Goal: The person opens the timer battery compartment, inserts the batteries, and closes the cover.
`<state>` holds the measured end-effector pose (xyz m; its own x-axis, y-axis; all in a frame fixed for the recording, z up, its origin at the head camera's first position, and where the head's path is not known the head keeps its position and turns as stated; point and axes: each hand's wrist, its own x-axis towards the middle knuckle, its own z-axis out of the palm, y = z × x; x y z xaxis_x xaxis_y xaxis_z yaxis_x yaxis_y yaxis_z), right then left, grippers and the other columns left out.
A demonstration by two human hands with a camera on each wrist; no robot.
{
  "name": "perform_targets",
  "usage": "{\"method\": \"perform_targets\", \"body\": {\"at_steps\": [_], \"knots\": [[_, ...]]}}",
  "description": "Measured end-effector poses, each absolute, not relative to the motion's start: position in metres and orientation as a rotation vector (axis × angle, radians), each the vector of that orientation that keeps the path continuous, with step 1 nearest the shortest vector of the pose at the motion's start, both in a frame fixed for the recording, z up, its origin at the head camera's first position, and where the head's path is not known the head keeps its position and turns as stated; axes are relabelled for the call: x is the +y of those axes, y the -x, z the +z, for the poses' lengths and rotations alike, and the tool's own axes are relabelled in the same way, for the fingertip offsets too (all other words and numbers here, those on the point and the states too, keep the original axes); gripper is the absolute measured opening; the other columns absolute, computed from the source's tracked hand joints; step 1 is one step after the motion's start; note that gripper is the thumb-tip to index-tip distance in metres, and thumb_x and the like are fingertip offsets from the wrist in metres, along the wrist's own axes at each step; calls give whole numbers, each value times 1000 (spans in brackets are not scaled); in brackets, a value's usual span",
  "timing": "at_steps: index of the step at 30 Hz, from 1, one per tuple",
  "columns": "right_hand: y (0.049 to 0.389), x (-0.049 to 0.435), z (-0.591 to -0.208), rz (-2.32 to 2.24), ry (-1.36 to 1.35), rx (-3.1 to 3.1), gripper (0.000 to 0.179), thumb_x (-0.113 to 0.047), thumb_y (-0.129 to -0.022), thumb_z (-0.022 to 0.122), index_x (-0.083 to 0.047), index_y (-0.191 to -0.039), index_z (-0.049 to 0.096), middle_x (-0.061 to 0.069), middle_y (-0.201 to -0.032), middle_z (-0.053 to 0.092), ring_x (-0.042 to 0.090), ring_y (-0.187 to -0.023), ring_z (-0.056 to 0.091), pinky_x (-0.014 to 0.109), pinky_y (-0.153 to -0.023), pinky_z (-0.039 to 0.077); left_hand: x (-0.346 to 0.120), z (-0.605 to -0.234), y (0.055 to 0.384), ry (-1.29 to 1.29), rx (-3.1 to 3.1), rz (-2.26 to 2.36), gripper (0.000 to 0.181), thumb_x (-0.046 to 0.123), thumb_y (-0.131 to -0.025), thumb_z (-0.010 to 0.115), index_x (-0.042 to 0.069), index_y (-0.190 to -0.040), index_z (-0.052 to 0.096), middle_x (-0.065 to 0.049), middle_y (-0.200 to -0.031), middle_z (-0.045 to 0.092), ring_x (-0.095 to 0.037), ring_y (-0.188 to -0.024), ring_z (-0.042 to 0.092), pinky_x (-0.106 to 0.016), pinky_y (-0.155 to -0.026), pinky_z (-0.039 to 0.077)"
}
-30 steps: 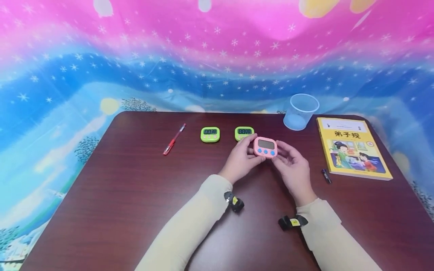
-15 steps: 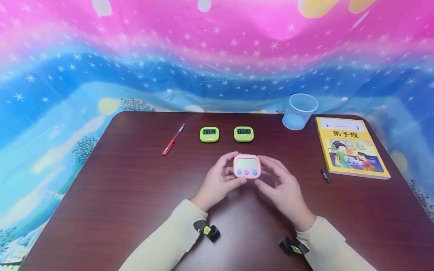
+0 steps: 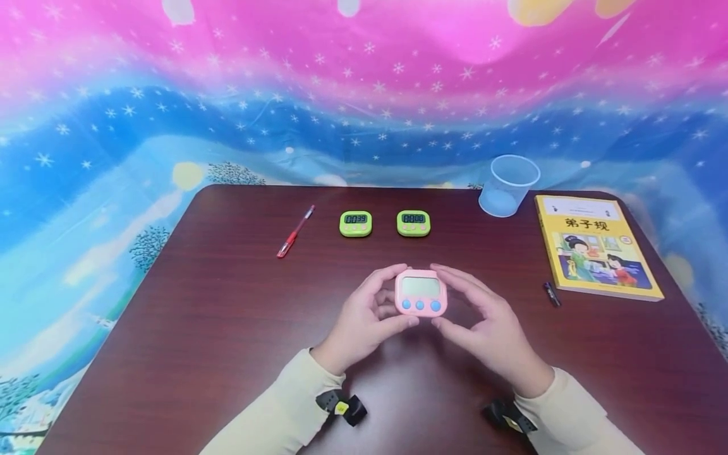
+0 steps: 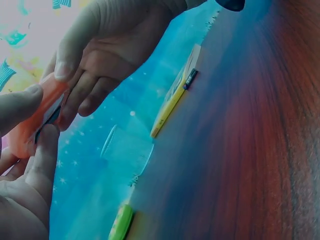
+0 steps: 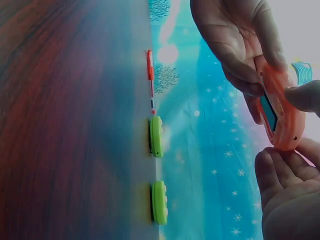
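Both hands hold a pink timer [image 3: 421, 289] over the middle of the table, its blank grey screen and blue buttons tilted up towards the head camera. The left hand [image 3: 361, 319] grips its left side, thumb at the lower edge and fingers at the top and behind. On the opposite side the right hand [image 3: 491, 325] pinches it the same way. In the left wrist view the timer [image 4: 30, 120] appears edge-on, raised off the table; the right wrist view shows its back [image 5: 287, 112]. Two green timers, one [image 3: 356, 224] reading 00:39 and another [image 3: 413, 224] showing zeros, lie beyond the hands.
A red pen [image 3: 296, 232] lies at the back left of the dark wooden table [image 3: 188, 328]. At the back right are a clear plastic cup [image 3: 508, 188], a yellow book [image 3: 600, 249] and a small black cylinder [image 3: 552, 294]. A patterned cloth [image 3: 364, 95] hangs behind.
Both hands have brought the pink timer back towards the person and slightly left, uncovering the right green timer. The left green timer's display went from 38 to 39.
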<state>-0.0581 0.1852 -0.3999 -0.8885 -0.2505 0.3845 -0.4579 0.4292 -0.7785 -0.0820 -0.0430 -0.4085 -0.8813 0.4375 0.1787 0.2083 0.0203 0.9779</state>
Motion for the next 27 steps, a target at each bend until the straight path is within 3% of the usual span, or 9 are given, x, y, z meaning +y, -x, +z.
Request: {"method": "perform_targets", "body": {"at_steps": [9, 16, 27], "knots": [[54, 184, -394, 1519, -628, -2463, 80, 1, -72, 88, -24, -142, 57, -7, -141, 57, 15, -131, 52, 23, -108, 43, -47, -411, 86, -790, 2289, 1788, 76, 9, -75, 89, 7, -141, 51, 0, -116, 64, -10, -97, 66, -30, -88, 58], [51, 178, -395, 1536, -778, -2327, 79, 7, -67, 89, -10, -138, 60, 5, -137, 61, 18, -128, 55, 22, -109, 42, -42, -414, 84, -882, 2362, 1583, 74, 18, -77, 89, 9, -140, 52, 0, -119, 65, -5, -99, 64, -23, -91, 55], [48, 172, -397, 1576, -789, -2362, 78, -4, -69, 92, -14, -139, 60, 1, -137, 61, 18, -128, 55, 22, -111, 40, -38, -416, 79, -890, 2292, 1597, 70, 12, -77, 88, 8, -138, 54, -1, -121, 66, -5, -104, 64, -21, -94, 54]]}}
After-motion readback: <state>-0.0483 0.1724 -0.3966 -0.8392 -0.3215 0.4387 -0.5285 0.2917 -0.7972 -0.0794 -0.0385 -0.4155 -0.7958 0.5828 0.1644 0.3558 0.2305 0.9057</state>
